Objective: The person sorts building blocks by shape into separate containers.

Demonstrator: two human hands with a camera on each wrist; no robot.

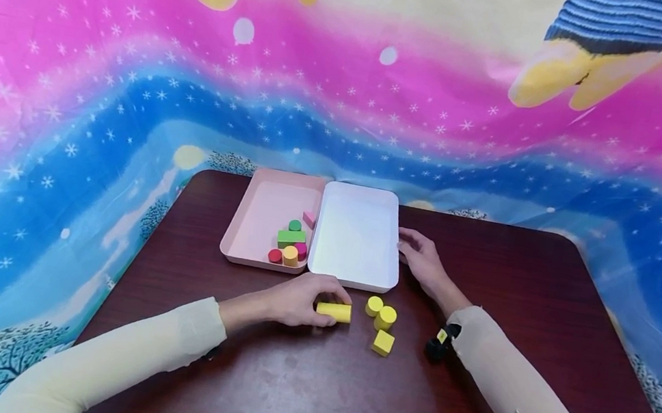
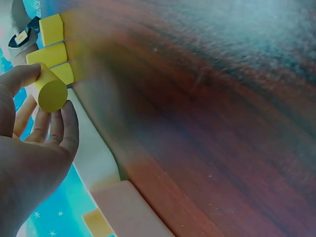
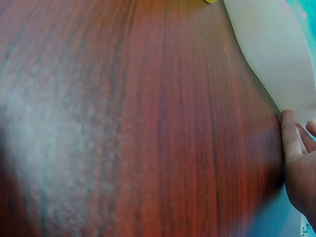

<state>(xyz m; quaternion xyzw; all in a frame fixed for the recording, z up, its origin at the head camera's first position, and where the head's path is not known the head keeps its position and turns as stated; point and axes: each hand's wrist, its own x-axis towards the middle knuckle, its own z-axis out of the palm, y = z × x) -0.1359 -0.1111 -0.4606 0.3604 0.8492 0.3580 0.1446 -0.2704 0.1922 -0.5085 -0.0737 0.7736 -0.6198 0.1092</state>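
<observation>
Head view: a yellow cylinder (image 1: 335, 312) is pinched, lying sideways, between the thumb and fingers of the left hand (image 1: 297, 301) — near the front edge of the white tray (image 1: 358, 237). By the right hand (image 1: 423, 262), fingers loosely extended, the tray's right side is touched. Two shorter yellow cylinders (image 1: 385, 318) and a yellow cube (image 1: 383, 343) are set on the tabletop (image 1: 285, 380) between the hands; coloured blocks (image 1: 292, 239) are gathered in the pink tray (image 1: 269, 206).
</observation>
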